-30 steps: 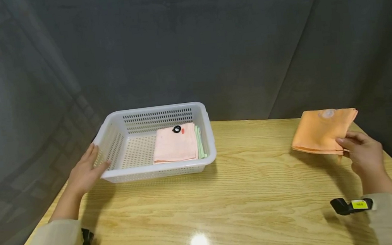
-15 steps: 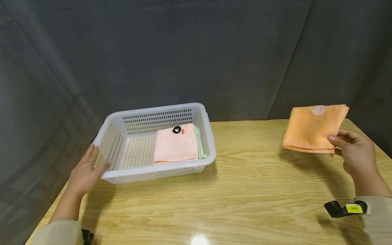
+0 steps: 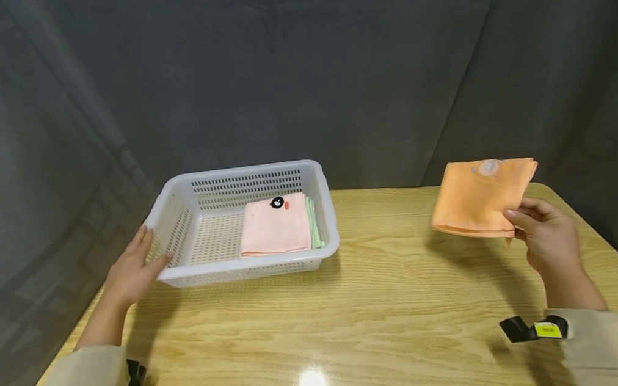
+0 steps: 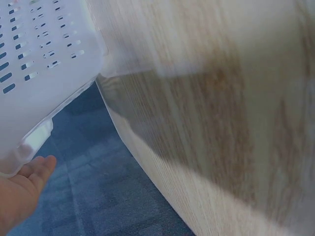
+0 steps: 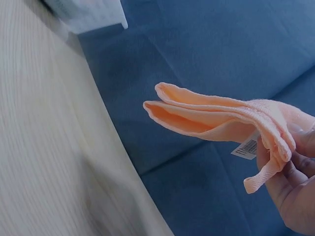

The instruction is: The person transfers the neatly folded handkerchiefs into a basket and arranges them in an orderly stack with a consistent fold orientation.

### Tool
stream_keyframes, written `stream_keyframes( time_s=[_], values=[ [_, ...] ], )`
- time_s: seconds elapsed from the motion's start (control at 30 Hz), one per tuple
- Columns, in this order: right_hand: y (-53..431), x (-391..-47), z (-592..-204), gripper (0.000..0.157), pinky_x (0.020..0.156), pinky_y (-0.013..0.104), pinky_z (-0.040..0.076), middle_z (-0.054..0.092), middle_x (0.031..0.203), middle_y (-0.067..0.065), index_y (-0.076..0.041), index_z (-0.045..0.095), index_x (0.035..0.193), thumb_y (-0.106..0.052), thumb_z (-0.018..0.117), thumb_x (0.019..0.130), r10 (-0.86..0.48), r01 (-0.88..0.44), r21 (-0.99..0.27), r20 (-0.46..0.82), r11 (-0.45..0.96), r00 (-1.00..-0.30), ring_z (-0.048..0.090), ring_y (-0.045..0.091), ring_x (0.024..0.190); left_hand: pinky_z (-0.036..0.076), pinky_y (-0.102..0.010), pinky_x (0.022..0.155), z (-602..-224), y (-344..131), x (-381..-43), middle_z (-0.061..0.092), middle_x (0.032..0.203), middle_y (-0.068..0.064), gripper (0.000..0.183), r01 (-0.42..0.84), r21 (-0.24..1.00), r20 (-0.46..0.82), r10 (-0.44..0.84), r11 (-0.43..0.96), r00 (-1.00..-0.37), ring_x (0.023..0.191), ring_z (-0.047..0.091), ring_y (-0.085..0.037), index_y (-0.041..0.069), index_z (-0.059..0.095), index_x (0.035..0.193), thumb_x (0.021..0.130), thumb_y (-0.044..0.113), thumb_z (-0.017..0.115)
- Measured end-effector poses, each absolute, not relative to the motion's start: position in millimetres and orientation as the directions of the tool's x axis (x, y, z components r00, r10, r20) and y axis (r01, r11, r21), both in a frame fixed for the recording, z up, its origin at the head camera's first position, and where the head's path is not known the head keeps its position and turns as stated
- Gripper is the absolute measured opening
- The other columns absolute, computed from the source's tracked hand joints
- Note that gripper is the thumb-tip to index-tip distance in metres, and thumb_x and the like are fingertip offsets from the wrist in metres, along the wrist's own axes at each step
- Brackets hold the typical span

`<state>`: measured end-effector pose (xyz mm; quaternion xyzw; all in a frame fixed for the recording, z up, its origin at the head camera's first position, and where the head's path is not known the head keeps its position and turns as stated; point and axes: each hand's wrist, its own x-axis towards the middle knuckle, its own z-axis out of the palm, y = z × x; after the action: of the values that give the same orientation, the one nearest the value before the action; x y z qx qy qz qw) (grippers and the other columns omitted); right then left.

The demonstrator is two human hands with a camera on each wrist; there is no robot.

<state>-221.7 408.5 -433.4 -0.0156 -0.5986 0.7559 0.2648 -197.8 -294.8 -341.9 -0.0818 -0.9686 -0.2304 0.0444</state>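
Note:
My right hand (image 3: 552, 236) pinches a folded orange towel (image 3: 480, 197) by its lower right corner, thumb in front, above the table's right side. In the right wrist view the towel (image 5: 206, 113) shows its folded layers, a small hanging loop (image 5: 261, 181) and a white label (image 5: 246, 147). At the left, my left hand (image 3: 128, 273) rests against the left end of a white plastic basket (image 3: 254, 263). Its thumb lies over the rim; the fingers run fairly straight along the outside. Folded in the basket's right half lies a pink towel (image 3: 276, 228), beside a pale green one (image 3: 314, 226).
The basket stands on a wood-grain table (image 3: 374, 310), near its back left. A dark grey cloth (image 3: 332, 80) hangs behind and at both sides. Black wrist cameras sit on both sleeves, the right one (image 3: 530, 329) with a yellow label.
My right hand has moved left and slightly up the view, carrying the orange towel. The left hand and the basket stay nearly where they were.

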Motion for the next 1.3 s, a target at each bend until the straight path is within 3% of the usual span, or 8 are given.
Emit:
stream_keyframes(
  time_s=[0.57, 0.7, 0.87, 1.1, 1.3],
  values=[
    [355, -235, -431, 0.037, 0.044, 0.024, 0.046, 0.06, 0.083, 0.011, 0.008, 0.055, 0.107, 0.003, 0.066, 0.072, 0.37, -0.443, -0.885, 0.368, -0.143, -0.853, 0.06, 0.018, 0.066, 0.013, -0.064, 0.086, -336, -295, -199, -0.006, 0.141, -0.019, 0.071, 0.187, 0.419, 0.099, 0.16, 0.888, -0.982, 0.121, 0.007, -0.048, -0.004, 0.002, 0.136, 0.09, 0.039, 0.035],
    [314, -211, -391, 0.026, 0.045, 0.022, 0.045, 0.06, 0.076, 0.007, 0.005, 0.061, 0.098, 0.004, 0.064, 0.072, 0.351, -0.408, -0.895, 0.329, -0.178, -0.876, 0.057, 0.014, 0.062, 0.013, -0.064, 0.086, -337, -295, -197, -0.007, 0.141, -0.019, 0.071, 0.182, 0.423, 0.084, 0.162, 0.888, -0.983, 0.122, 0.005, -0.047, -0.003, 0.001, 0.136, 0.09, 0.04, 0.035],
    [298, -208, -382, 0.022, 0.047, 0.023, 0.046, 0.06, 0.075, 0.01, 0.004, 0.062, 0.095, 0.006, 0.063, 0.073, 0.281, -0.42, -0.862, 0.345, -0.283, -0.896, 0.058, 0.015, 0.062, 0.013, -0.065, 0.086, -338, -296, -196, -0.007, 0.141, -0.02, 0.072, 0.178, 0.423, 0.082, 0.159, 0.888, -0.984, 0.123, 0.003, -0.046, -0.003, 0.0, 0.136, 0.09, 0.041, 0.034],
    [259, -193, -355, 0.022, 0.049, 0.022, 0.046, 0.06, 0.076, 0.007, 0.003, 0.062, 0.095, 0.004, 0.064, 0.073, 0.233, -0.438, -0.868, 0.388, -0.231, -0.892, 0.058, 0.014, 0.062, 0.014, -0.064, 0.086, -337, -296, -197, -0.005, 0.141, -0.021, 0.072, 0.183, 0.42, 0.09, 0.16, 0.889, -0.983, 0.123, 0.004, -0.046, -0.003, 0.001, 0.136, 0.09, 0.042, 0.034],
    [222, -173, -323, 0.011, 0.05, 0.019, 0.047, 0.06, 0.07, 0.003, -0.003, 0.064, 0.085, 0.001, 0.063, 0.075, 0.237, -0.409, -0.878, 0.355, -0.247, -0.904, 0.058, 0.01, 0.059, 0.013, -0.065, 0.086, -337, -295, -197, -0.005, 0.141, -0.021, 0.072, 0.191, 0.423, 0.102, 0.162, 0.886, -0.981, 0.122, 0.004, -0.046, -0.004, 0.002, 0.136, 0.09, 0.041, 0.035]
  ],
)
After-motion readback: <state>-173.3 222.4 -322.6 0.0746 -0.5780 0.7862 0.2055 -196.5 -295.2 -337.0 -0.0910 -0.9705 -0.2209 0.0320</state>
